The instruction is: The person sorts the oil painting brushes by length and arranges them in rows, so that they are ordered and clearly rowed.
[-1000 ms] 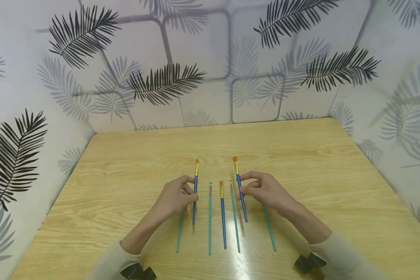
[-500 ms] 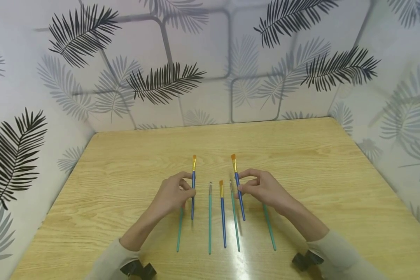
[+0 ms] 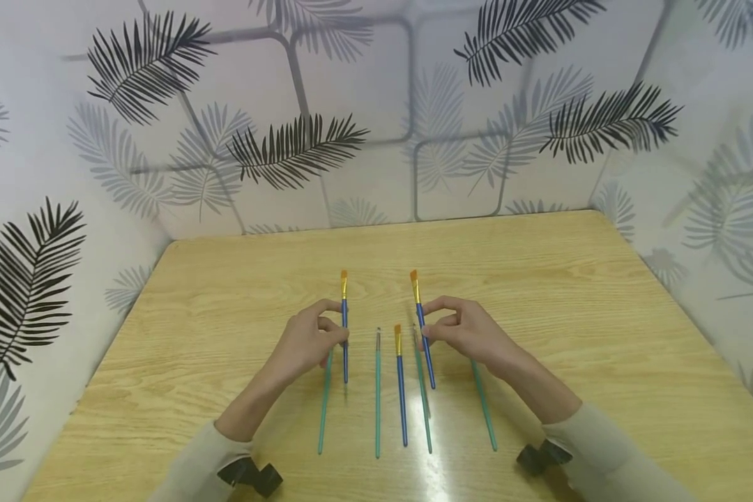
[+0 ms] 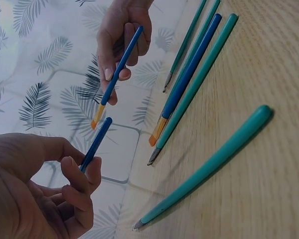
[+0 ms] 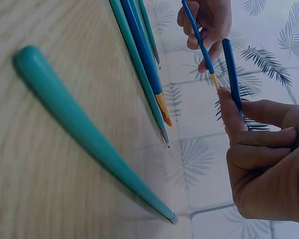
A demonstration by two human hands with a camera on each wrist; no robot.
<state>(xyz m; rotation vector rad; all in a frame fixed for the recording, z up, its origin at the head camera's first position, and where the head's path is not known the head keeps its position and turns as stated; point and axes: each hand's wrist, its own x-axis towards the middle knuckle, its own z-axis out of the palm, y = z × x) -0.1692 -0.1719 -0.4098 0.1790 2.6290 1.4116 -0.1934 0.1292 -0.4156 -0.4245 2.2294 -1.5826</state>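
My left hand [image 3: 309, 339] pinches a blue paintbrush [image 3: 345, 314] by its handle, with the orange bristles pointing away from me. In my right hand [image 3: 473, 331] a second blue paintbrush [image 3: 428, 359] is pinched between thumb and fingers, tilted slightly left at its tip. Both brushes are held above the table, as the wrist views show. Between the hands lie a green paintbrush [image 3: 378, 397], a flat blue paintbrush [image 3: 402, 401] and another green paintbrush [image 3: 424, 411]. Partly under each hand lies one more green brush; the left one's upper end is hidden in the head view.
The brushes lie on a light wooden table [image 3: 226, 293]. Leaf-patterned covering [image 3: 364, 84] rises behind the table and along both sides. A green paintbrush [image 3: 324, 411] lies at the row's left end, and another green paintbrush [image 3: 484, 408] at its right end.
Both hands have moved slightly away from me with their blue brushes, and slightly to the left. The brushes on the table have stayed in place.
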